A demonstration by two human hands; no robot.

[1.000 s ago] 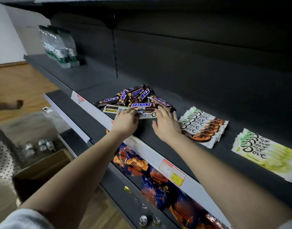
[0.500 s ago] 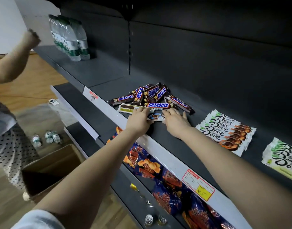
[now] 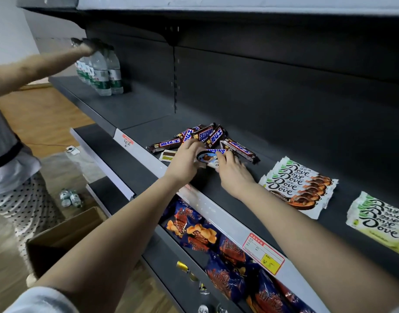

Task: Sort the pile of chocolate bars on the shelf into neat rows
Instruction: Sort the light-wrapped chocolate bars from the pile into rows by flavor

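Dark grey metal shelf [image 3: 284, 141]: jumbled pile of Snickers bars [image 3: 207, 135] near front edge. Left hand [image 3: 185, 161] grips white-wrapped bar [image 3: 204, 157] by its left end, bar tilted up just in front of pile. Right hand [image 3: 233, 171] close beside, thumb touching bar's right end, fingers spread, fairly straight. Brown Dove stack [image 3: 302, 186] then green Dove stack [image 3: 379, 220] lie fanned further right, apart from pile.

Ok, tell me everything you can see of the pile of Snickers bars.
The pile of Snickers bars lies on the dark shelf, left of the Dove bars. The wrappers look like glossy brown plastic with blue letters on white. The bars cross at many angles, some on top of others. In front, the left hand holds a white bar and the right hand touches it.
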